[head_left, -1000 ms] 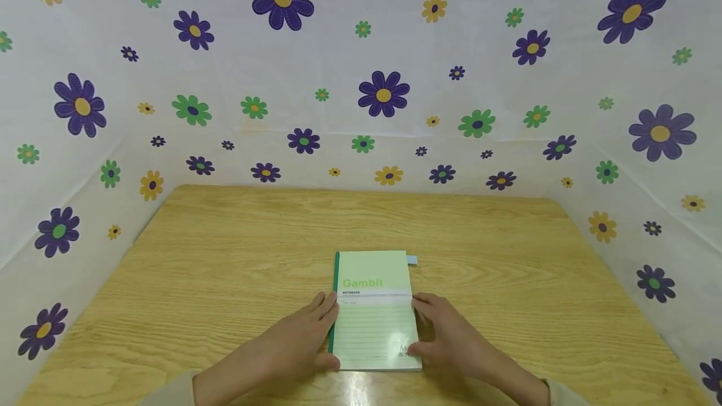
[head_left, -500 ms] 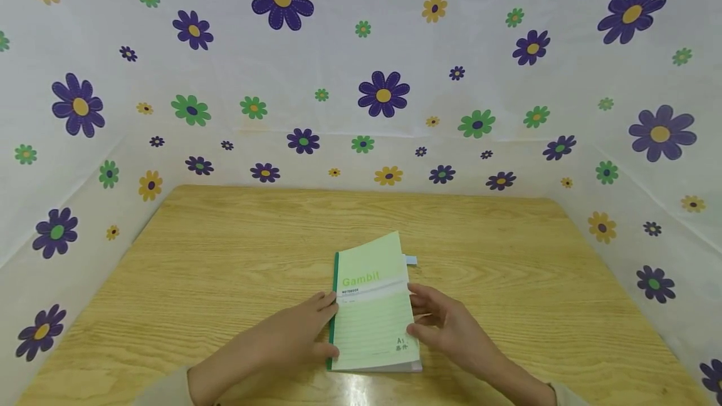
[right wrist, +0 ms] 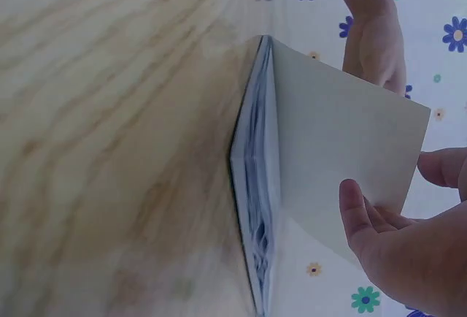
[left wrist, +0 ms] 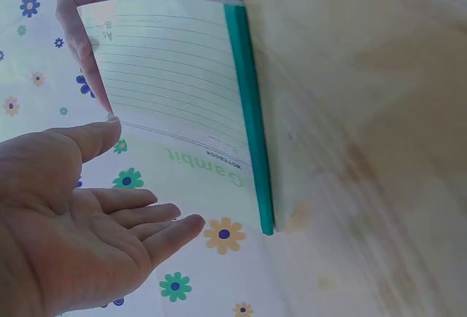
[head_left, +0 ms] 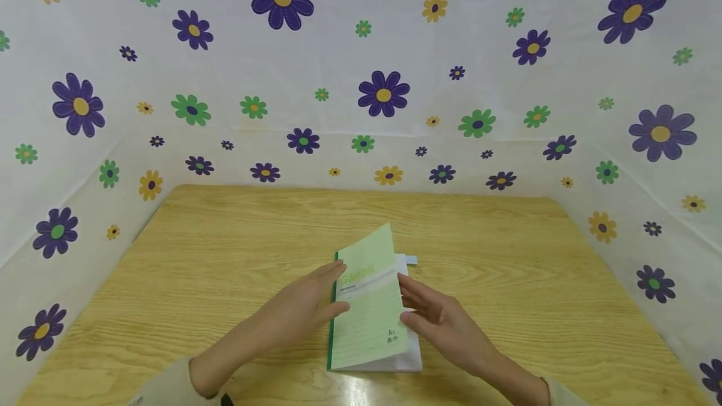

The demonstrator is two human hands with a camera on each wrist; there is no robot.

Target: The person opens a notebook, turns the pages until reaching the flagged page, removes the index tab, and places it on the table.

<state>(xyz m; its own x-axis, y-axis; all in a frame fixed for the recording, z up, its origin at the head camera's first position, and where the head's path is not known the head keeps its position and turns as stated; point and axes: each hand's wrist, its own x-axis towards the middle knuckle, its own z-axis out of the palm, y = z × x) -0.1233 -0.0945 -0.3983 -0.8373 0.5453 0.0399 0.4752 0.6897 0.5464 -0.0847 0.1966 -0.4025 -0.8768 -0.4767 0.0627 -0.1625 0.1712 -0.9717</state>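
Note:
A pale green notebook (head_left: 366, 331) marked "Gambit" lies on the wooden table, its green spine (left wrist: 252, 127) to the left. Its front cover is raised off the white pages (right wrist: 255, 163) at the right side and tilts toward the spine. My right hand (head_left: 454, 331) holds the cover's right edge, fingers on the inner face (right wrist: 328, 127) and thumb outside. My left hand (head_left: 293, 302) is beside the spine, fingers straight, fingertips and thumb overlapping the cover in the head view. In the left wrist view its palm shows bare.
A small pale blue tab (head_left: 412, 260) sticks out of the notebook's right side near the top. The wooden table (head_left: 225, 237) spreads around it. White sheeting (head_left: 338, 55) printed with flowers rises at the back and both sides.
My right hand has lifted the notebook's front cover and drawn it leftward, baring white pages. My left hand has shifted up along the spine, its thumb lifting from the lower corner.

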